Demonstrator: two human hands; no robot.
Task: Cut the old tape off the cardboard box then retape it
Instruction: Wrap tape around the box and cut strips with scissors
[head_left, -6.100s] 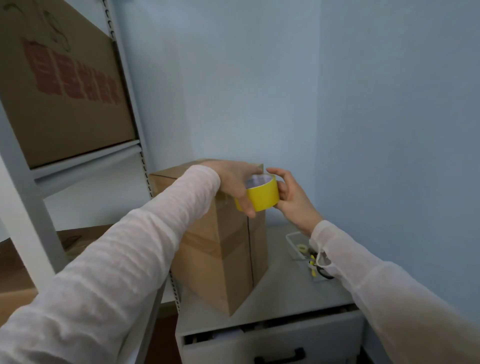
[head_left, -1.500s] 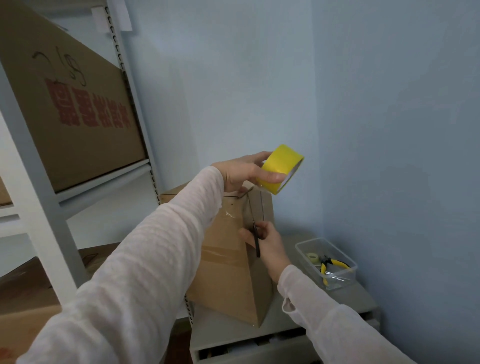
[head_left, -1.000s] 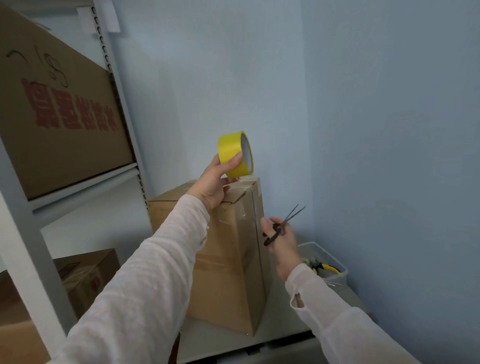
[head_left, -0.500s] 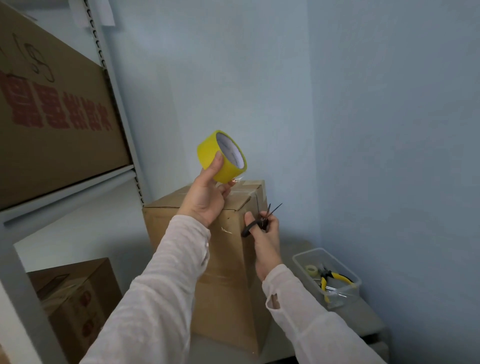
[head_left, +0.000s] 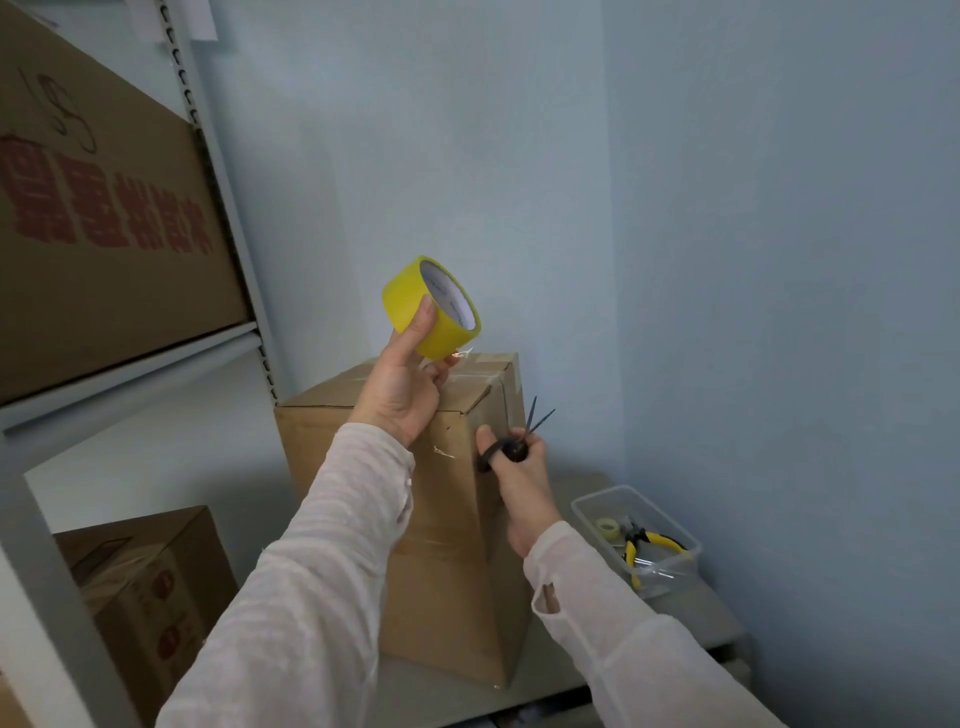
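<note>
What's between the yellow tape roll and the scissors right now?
In the head view, the cardboard box's taped top corner lies between the tape roll above and the scissors below right.

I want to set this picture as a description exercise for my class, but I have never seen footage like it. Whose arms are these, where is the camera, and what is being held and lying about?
There is no machine here. The camera is worn on a person's head and looks forward and down, so the two sleeved arms reaching in from below are that person's own.

The left hand holds a roll of yellow tape up above a tall cardboard box, its fingers gripping the roll. The right hand holds small dark scissors, blades open and pointing up, beside the box's upper right edge. Clear tape already runs over the box's top.

The box stands on a grey cabinet. To its right sits a clear plastic tub with yellow-handled pliers and a small roll of tape inside. On the left, a metal shelf carries more boxes.
</note>
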